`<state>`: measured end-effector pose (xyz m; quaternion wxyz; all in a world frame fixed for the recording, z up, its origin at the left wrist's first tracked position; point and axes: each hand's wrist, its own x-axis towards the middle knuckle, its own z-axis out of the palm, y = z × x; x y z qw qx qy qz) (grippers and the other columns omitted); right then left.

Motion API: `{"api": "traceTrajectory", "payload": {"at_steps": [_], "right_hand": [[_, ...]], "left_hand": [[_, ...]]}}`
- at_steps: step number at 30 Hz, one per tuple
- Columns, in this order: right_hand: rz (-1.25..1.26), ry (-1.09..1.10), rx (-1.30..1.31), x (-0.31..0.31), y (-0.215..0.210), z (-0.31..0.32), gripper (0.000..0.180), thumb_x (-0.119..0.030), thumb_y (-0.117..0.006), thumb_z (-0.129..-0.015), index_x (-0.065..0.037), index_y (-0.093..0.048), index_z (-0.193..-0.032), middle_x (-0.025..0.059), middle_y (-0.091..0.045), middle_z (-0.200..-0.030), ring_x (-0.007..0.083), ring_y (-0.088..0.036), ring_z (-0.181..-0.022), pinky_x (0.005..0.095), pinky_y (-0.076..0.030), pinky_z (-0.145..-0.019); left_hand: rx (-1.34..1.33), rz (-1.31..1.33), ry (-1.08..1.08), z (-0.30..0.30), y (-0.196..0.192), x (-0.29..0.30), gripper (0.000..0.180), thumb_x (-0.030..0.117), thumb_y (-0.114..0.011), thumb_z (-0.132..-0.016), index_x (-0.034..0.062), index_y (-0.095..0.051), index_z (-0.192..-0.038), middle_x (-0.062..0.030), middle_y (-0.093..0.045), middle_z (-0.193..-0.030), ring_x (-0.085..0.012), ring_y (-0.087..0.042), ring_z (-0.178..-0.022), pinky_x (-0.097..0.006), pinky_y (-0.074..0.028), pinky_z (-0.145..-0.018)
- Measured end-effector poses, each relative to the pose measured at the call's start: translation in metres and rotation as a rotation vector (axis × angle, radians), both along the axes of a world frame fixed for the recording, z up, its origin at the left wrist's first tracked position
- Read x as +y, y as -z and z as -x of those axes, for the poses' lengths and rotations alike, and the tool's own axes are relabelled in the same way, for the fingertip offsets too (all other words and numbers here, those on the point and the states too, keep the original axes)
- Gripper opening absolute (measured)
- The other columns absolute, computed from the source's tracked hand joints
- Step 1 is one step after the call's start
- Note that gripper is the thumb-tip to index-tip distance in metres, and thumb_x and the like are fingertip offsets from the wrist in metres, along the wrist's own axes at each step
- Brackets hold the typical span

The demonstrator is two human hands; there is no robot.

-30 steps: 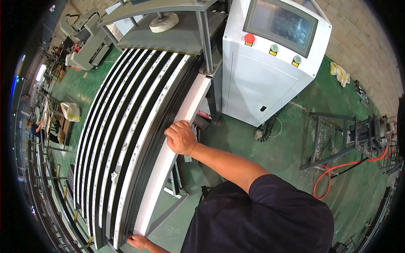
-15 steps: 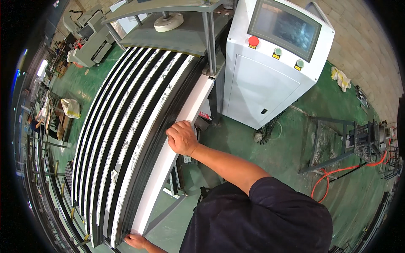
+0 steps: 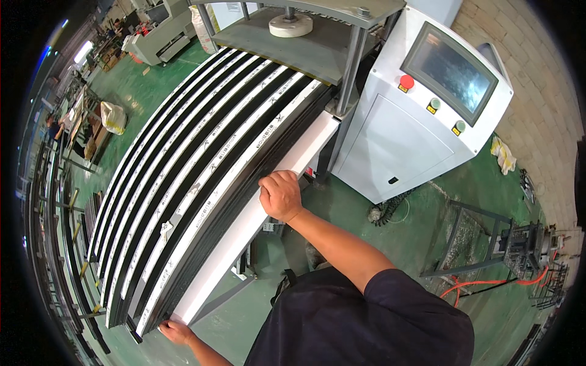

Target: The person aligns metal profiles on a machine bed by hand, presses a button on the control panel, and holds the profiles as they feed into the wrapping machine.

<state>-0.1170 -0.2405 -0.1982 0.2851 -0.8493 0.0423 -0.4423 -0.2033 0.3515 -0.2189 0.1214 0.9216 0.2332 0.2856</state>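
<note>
A long white-faced strip (image 3: pixel 235 244) runs along the near side of a row of dark profiles (image 3: pixel 201 177) topped with printed white film. My right hand (image 3: pixel 282 195) lies across this strip about midway, fingers curled over its far edge against the outermost dark profile. At the strip's near lower end, my left hand (image 3: pixel 176 332) is closed round the corner; some of its fingers are hidden beneath. The far ends of the profiles pass under the plate of a press (image 3: pixel 305 52).
A grey control cabinet (image 3: pixel 397 140) with a screen and buttons stands right of the press. Farther right are a metal stand (image 3: pixel 470 244) and an orange hose (image 3: pixel 488 283). Racks of long bars (image 3: pixel 61 262) line the left. A person (image 3: pixel 55 127) is at the far left.
The whole view has shifted, so the press and cabinet sit farther right. Both hands keep about the same places on the strip.
</note>
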Motion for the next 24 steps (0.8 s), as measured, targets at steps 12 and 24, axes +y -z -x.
{"api": "traceTrajectory", "payload": {"at_steps": [12,24], "right_hand": [[0.026,0.018,-0.012,-0.0006,-0.0047,0.0003,0.008,-0.009,-0.064,-0.076,-0.012,-0.063,-0.084,0.0046,-0.061,-0.080,0.0272,-0.060,-0.085,0.0421,-0.044,-0.082],[0.016,0.002,0.019,-0.0013,-0.0023,0.0011,0.006,-0.012,-0.063,-0.079,-0.012,-0.062,-0.084,0.0059,-0.060,-0.082,0.0285,-0.059,-0.088,0.0437,-0.042,-0.086]], "left_hand": [[-0.102,-0.019,0.050,-0.0014,0.0123,0.0092,0.028,0.022,-0.048,-0.084,-0.0012,-0.061,-0.093,-0.0209,-0.063,-0.096,-0.0407,-0.059,-0.093,-0.048,-0.046,-0.086],[-0.093,-0.038,0.056,-0.0015,0.0095,0.0048,0.027,0.022,-0.048,-0.086,-0.0010,-0.062,-0.093,-0.0208,-0.064,-0.097,-0.0411,-0.059,-0.093,-0.048,-0.047,-0.086]]}}
